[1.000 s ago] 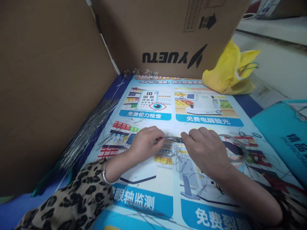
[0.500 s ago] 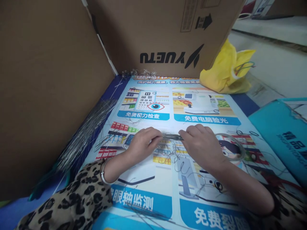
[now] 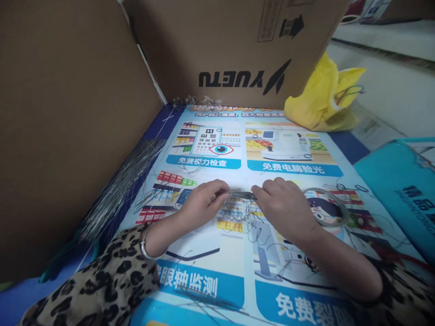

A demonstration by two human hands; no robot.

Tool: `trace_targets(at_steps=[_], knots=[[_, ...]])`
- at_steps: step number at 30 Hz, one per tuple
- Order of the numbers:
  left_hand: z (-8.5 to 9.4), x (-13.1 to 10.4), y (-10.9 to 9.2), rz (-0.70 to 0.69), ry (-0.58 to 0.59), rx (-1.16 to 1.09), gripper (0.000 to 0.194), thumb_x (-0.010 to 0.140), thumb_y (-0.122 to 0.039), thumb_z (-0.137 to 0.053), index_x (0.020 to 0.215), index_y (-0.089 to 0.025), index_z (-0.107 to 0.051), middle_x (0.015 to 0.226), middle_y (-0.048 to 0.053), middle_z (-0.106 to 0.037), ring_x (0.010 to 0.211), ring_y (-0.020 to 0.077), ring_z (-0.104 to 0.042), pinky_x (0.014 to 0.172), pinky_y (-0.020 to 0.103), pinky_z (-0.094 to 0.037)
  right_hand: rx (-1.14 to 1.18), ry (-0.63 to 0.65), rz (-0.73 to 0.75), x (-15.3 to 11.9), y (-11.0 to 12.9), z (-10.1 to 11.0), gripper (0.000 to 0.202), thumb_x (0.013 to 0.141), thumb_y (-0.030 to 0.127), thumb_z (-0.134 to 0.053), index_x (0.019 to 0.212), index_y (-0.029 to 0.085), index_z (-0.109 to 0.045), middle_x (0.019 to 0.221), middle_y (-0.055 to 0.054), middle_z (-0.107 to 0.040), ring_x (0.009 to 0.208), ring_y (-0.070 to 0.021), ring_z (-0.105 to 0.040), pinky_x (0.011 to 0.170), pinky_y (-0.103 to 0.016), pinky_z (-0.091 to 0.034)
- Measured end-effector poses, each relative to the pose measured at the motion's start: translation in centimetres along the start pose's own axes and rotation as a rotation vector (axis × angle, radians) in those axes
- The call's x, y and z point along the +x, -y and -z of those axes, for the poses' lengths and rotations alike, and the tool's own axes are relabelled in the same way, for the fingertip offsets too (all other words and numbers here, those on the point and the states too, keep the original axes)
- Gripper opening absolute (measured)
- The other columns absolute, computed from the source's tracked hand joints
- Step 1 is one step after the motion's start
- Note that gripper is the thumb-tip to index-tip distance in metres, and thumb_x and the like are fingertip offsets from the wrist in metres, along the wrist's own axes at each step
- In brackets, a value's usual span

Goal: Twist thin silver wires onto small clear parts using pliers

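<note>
My left hand (image 3: 206, 202) is closed in a pinch on a thin wire near the middle of the printed poster (image 3: 234, 253). Facing it, my right hand (image 3: 283, 203) is wrapped round pliers (image 3: 245, 195), whose dark jaws point left toward my left fingertips. The jaw tips reach the wire at my left fingers. A loose tangle of thin bent wires (image 3: 249, 215) lies on the poster just below the jaws. A coil of wire (image 3: 341, 208) rests beside my right hand.
Long straight wires (image 3: 122, 190) lie in a bundle at the left. Cardboard panels (image 3: 238, 40) stand behind and at the left. A yellow bag (image 3: 316, 102) sits at the back right, a blue box (image 3: 397, 185) at the right. Wire pieces (image 3: 200, 103) lie by the back panel.
The hands and pliers have hardly moved; the pliers' jaws tilt slightly more downward to the right. The view has shifted a little.
</note>
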State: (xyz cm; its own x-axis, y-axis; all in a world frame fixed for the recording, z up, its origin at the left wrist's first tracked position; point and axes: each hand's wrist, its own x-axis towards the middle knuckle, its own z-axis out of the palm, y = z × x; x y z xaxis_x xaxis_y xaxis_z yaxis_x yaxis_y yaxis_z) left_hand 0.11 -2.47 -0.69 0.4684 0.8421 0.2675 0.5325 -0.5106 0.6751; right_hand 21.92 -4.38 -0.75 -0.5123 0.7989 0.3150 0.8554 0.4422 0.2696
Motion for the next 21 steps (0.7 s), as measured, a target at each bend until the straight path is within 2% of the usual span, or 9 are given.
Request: trace_targets(at_steps=[3,6,10,16,21], knots=[[0.04,-0.22,-0.03,0.067,-0.025,-0.040,0.018,0.081,-0.018,-0.053,0.099,-0.018,-0.050,0.084,0.002,-0.065,0.077,0.0117,-0.061,0.068,0.023,-0.048,0.049,0.031,-0.031,-0.09,0.34,-0.16,0.011,0.083,0.022,-0.050,0.082,0.020,-0.061,0.072,-0.004,-0.054,0.073,-0.0189,-0.039,0.064,-0.031,-0.019],[0.06,-0.34,-0.11,0.072,-0.057,-0.004,0.014,0.079,-0.019,-0.056,0.093,-0.019,-0.052,0.080,0.000,-0.065,0.072,0.0109,-0.061,0.065,0.023,-0.047,0.103,0.052,-0.058,-0.13,0.61,-0.40,0.011,0.083,0.026,-0.051,0.081,0.020,-0.061,0.073,-0.004,-0.055,0.073,-0.0184,-0.039,0.063,-0.030,-0.019],[0.00,-0.41,-0.10,0.064,-0.063,-0.002,0.012,0.079,-0.017,-0.056,0.090,-0.019,-0.054,0.079,-0.001,-0.065,0.071,0.0105,-0.061,0.065,0.022,-0.047,0.065,0.025,-0.050,-0.06,0.74,-0.32,0.010,0.082,0.020,-0.051,0.080,0.019,-0.061,0.071,-0.004,-0.054,0.072,-0.0181,-0.038,0.063,-0.031,-0.018],[-0.07,-0.44,0.10,0.028,-0.031,-0.032,0.013,0.081,-0.014,-0.053,0.092,-0.020,-0.051,0.082,-0.001,-0.063,0.073,0.0098,-0.060,0.067,0.022,-0.047,-0.037,-0.083,-0.008,0.02,0.61,-0.08,0.016,0.083,0.014,-0.047,0.084,0.019,-0.062,0.068,-0.004,-0.052,0.070,-0.0178,-0.036,0.063,-0.033,-0.018],[0.06,-0.28,0.09,0.049,-0.011,-0.032,0.010,0.082,-0.014,-0.051,0.089,-0.020,-0.049,0.081,-0.002,-0.061,0.075,0.0105,-0.059,0.069,0.023,-0.045,-0.009,-0.034,-0.036,0.13,0.67,-0.23,0.012,0.082,0.015,-0.049,0.078,0.019,-0.059,0.069,-0.004,-0.052,0.070,-0.0181,-0.037,0.063,-0.032,-0.018]])
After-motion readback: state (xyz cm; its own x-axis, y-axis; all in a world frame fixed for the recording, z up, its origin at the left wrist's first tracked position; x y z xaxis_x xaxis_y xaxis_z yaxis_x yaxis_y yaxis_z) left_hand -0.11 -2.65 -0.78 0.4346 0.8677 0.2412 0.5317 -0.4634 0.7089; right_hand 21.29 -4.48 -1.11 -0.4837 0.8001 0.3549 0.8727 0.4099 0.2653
